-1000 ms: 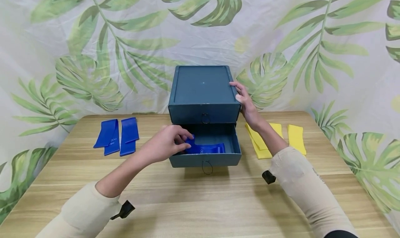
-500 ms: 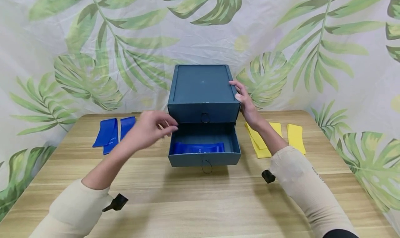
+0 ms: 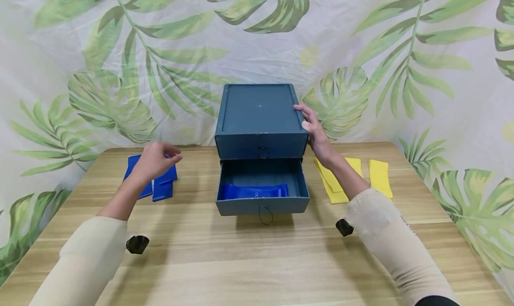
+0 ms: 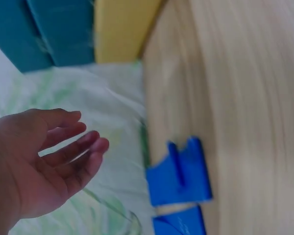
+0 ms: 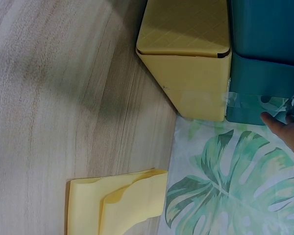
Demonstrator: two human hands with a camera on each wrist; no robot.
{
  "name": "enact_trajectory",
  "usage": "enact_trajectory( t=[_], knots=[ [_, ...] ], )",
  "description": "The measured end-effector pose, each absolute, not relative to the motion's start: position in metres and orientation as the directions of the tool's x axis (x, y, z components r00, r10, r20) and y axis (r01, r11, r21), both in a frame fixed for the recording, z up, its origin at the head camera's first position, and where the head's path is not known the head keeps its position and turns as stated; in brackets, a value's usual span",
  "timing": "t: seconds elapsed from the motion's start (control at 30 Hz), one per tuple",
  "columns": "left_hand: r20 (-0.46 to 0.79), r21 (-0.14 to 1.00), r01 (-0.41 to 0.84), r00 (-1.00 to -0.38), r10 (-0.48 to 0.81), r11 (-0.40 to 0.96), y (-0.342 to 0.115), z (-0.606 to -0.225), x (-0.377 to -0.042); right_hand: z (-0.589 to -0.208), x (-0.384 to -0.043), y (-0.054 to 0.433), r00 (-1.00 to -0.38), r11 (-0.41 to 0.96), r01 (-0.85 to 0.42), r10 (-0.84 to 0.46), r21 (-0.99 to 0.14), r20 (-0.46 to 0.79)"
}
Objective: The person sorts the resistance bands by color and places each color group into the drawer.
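L hand (image 3: 154, 162) moved from drawer (image 3: 263, 206) twd blue bands (image 3: 162, 192), fingers apart; wrist cams only: yellow box (image 5: 198, 85) below drawer.

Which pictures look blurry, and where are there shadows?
Left wrist view: soft, with the blue bands smeared; right wrist view: clearer, the yellow band showing readable folds, the tabletop partly shaded; head view: mostly clear, soft shadows under the open drawer and beside both sleeves.

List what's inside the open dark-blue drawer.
A flat, glossy blue band lies near the front. The drawer's front panel hides its near edge; anything beneath is covered.
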State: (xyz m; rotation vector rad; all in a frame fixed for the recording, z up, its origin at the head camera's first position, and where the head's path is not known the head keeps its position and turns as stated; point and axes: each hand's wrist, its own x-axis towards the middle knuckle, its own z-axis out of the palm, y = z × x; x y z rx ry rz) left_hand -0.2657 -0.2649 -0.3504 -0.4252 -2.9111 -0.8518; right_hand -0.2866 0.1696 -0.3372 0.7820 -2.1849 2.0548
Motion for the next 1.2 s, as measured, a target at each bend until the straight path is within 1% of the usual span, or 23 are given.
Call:
enact_trajectory(
  t=[0.23,0.4,0.47,0.63,0.83,0.97,1.1,1.17,1.2],
  knots=[
    [-0.021,0.423,0.18,-0.978,0.208,0.888,-0.291,-0.374,-0.296,-0.337,-0.286,0.17,-0.873,-0.013,-0.377,-0.329,-0.926,0.36],
    [-0.14,0.33,0.155,-0.967,0.211,0.931,-0.303,-0.394,-0.306,-0.337,-0.286,0.17,-0.873,-0.01,-0.376,-0.332,-0.926,0.358],
    [-0.169,0.295,0.16,-0.962,0.216,0.942,-0.306,-0.4,-0.306,-0.337,-0.286,0.17,-0.872,-0.008,-0.379,-0.331,-0.925,0.36],
    [-0.165,0.265,0.19,-0.957,0.239,0.945,-0.31,-0.407,-0.3,-0.337,-0.287,0.171,-0.871,-0.009,-0.382,-0.329,-0.924,0.364],
    [-0.139,0.279,0.22,-0.954,0.266,0.935,-0.311,-0.399,-0.29,-0.338,-0.288,0.173,-0.871,-0.013,-0.385,-0.324,-0.923,0.368],
    [-0.063,0.297,0.252,-0.957,0.282,0.921,-0.31,-0.392,-0.289,-0.337,-0.288,0.173,-0.872,-0.012,-0.386,-0.321,-0.923,0.369],
    [0.041,0.312,0.248,-0.968,0.248,0.917,-0.311,-0.392,-0.295,-0.336,-0.286,0.172,-0.872,-0.004,-0.386,-0.325,-0.923,0.366],
    [0.017,0.319,0.216,-0.975,0.222,0.923,-0.312,-0.393,-0.298,-0.336,-0.286,0.172,-0.872,-0.003,-0.384,-0.329,-0.924,0.363],
    [-0.015,0.317,0.198,-0.977,0.214,0.927,-0.312,-0.394,-0.301,-0.337,-0.286,0.172,-0.871,-0.002,-0.384,-0.331,-0.923,0.363]
  ],
)
